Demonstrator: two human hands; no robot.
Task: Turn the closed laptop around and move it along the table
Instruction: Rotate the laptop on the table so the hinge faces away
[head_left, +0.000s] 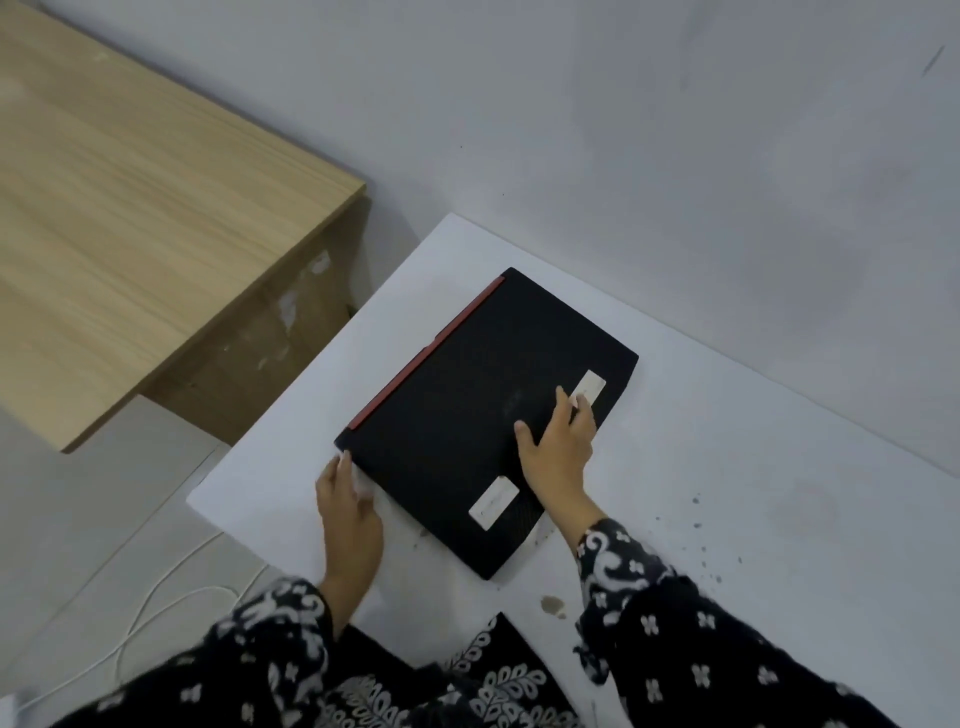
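A closed black laptop (457, 410) with a red strip along its far-left edge lies at an angle on the white table (727, 493). Two pale labels sit on its lid. My right hand (558, 447) rests flat on the lid near the right side, fingers spread. My left hand (345, 506) touches the laptop's near-left corner and edge, fingers curled against it. Both wrists wear dark patterned sleeves.
A wooden desk (130, 208) stands to the left, across a gap from the white table. A grey wall runs behind the table. A white cable (150, 608) lies on the floor at the lower left. Small dark specks mark the table at the right.
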